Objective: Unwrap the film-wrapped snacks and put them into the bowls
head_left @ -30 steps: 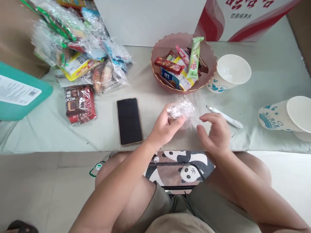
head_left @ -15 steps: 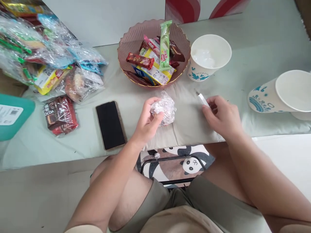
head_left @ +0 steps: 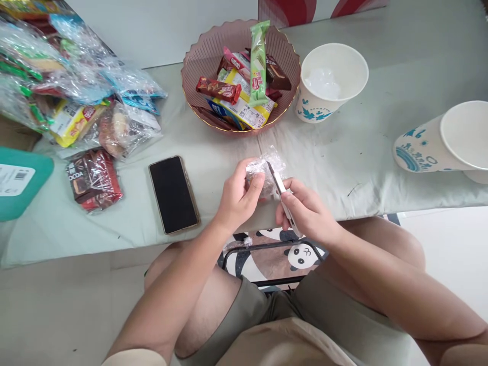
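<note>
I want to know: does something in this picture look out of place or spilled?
A small crumpled scrap looks out of place: it shows against the panda print, below the table edge, like dropped litter. I see no spill.

One head-worn view, forward and down from close above hands [head_left: 239,198] and table [head_left: 385,137].

Knife [head_left: 281,186]: white handle, dark blade. Wrapper [head_left: 277,158]: clear, silvery glare; maybe brownish inside, hard to tell. Bowl [head_left: 198,56]: ribbed pink, gold rim. Cup by it [head_left: 314,109]: white, blue leaf print. Phone [head_left: 174,194]: black screen, gold edge. Tablecloth [head_left: 362,152]: pale grey-green. Shorts [head_left: 236,320]: olive. Panel [head_left: 265,262]: black-and-white pandas on brown.
</note>
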### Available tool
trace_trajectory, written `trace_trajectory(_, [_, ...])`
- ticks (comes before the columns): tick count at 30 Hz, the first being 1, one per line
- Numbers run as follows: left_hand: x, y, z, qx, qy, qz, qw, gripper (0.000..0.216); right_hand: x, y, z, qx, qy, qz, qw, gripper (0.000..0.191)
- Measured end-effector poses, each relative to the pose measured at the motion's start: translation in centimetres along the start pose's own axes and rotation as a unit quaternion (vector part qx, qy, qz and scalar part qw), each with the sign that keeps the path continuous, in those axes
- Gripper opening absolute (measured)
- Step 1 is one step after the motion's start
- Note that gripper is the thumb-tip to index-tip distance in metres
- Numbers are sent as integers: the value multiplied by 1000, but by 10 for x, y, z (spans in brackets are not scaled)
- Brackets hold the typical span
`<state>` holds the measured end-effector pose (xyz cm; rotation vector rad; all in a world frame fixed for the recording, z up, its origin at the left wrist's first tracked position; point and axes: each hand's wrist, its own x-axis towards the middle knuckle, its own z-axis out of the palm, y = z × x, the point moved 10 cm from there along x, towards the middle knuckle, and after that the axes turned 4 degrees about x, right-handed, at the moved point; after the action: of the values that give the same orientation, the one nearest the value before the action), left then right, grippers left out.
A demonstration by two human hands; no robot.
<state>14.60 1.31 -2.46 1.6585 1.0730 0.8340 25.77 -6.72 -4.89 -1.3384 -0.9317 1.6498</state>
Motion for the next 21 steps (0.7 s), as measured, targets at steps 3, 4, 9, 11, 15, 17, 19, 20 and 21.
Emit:
trace_trajectory(3, [-1,1,-2,12,10,9,1000,40,1,1,3,-2,-3,17,1000,38])
trace_trajectory(4, [-1,0,-3,15,16,7,1000,39,0,1,5,-3,-6,23,1000,40])
trace_trajectory(9, [-3,-5,-8,16,57,3,998,36,-2,2,14,-18,-26,50,998,42])
trace_trajectory(11, [-3,-5,-10,7,69,2,998,37,-3,3,17,-31,-40,60,997,40])
trace_trajectory(15, [-1,-6,-15,-41,108,-19,993,43,-4,5,20,-57,-57,74,994,36])
trace_trajectory(17, [0,-10,-19,-78,134,-37,987,48,-5,5,21,-76,-63,76,992,32])
trace_trajectory(19, [2,-18,-19,-123,143,-59,980,50,-5,5,23,-92,-68,76,990,28])
trace_trajectory(20, [3,-23,-18,-146,141,-69,977,50,-5,4,23,-98,-70,75,990,27])
trace_trajectory(21, [4,-27,-17,-166,138,-77,973,50,-5,4,24,-103,-72,73,989,26])
